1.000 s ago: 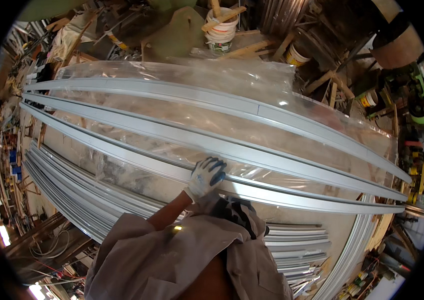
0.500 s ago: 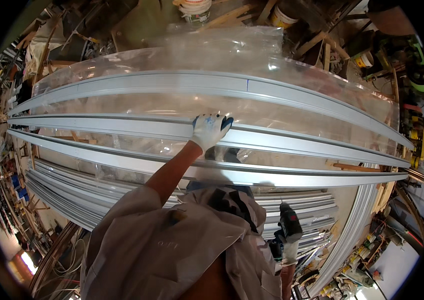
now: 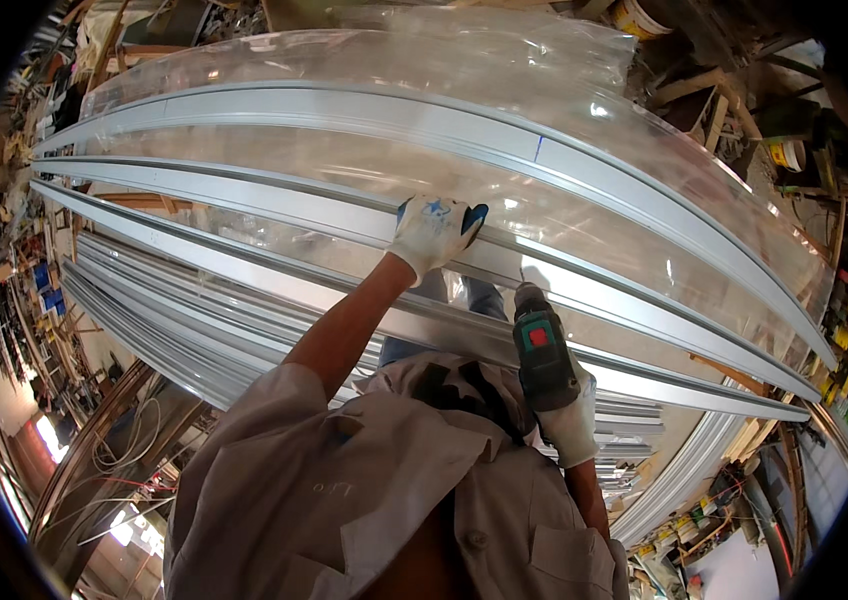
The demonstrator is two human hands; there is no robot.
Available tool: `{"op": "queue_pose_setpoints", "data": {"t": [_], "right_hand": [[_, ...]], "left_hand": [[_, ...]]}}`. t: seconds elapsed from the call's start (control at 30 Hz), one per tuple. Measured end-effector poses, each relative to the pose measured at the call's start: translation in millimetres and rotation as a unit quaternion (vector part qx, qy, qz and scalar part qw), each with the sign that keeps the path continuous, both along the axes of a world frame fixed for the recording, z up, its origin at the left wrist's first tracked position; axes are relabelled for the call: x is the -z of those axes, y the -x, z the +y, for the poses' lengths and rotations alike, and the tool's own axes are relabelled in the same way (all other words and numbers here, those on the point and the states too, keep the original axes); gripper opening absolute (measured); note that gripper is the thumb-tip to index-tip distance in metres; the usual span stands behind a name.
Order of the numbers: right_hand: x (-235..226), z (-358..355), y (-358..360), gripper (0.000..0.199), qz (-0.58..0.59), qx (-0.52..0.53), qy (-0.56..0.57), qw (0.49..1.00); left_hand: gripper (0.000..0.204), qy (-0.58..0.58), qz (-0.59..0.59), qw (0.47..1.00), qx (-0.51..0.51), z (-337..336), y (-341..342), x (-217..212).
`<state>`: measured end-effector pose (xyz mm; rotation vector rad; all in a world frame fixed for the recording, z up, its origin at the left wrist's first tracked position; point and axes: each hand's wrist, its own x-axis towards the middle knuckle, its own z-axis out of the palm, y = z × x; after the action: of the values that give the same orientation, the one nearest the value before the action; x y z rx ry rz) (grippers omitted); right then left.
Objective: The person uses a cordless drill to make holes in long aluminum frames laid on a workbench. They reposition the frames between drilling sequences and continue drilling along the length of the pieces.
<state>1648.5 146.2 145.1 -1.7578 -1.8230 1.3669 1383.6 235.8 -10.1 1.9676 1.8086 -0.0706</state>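
Note:
Three long silver metal profiles lie across in front of me. My left hand (image 3: pixel 432 235), in a white glove with blue fingertips, is closed over the middle profile (image 3: pixel 274 200). In my gloved right hand (image 3: pixel 570 420) is a dark cordless drill (image 3: pixel 542 345) with a teal and red patch. Its front end points away from me, over the near side of the middle profile. The nearest profile (image 3: pixel 644 372) passes beneath the drill. Beyond my left hand lies the far profile (image 3: pixel 424 118), with a blue mark across it to the right.
Clear plastic sheeting (image 3: pixel 504 50) spreads under and behind the profiles. More metal profiles (image 3: pixel 164 320) are stacked low at the left, and another bundle (image 3: pixel 689 470) lies at the right. Wood scraps and a white bucket (image 3: pixel 789 153) stand at the far right. Loose cables (image 3: pixel 134 430) hang at the lower left.
My right hand has brought the drill up and forward from low beside my body to the profiles. My left hand stays on the middle profile. The view has turned and shifted.

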Motion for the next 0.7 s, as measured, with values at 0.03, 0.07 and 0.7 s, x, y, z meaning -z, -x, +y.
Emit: {"op": "queue_pose_setpoints", "data": {"t": [0.03,0.07,0.7], "right_hand": [[-5.9,4.3,4.3,0.03,-0.001,0.002,0.007,1.0],[-9.2,8.7,10.8,0.03,-0.004,0.009,0.011,1.0],[2.0,12.0,28.0,0.051,-0.02,0.035,0.096,0.995]], "left_hand": [[0.035,0.016,0.003,1.0,-0.001,-1.6,-3.7,0.0],[0.035,0.028,0.005,1.0,0.003,1.4,-3.1,-0.5],[0.044,-0.009,-0.034,0.999,0.012,0.4,0.7,-4.3]]}}
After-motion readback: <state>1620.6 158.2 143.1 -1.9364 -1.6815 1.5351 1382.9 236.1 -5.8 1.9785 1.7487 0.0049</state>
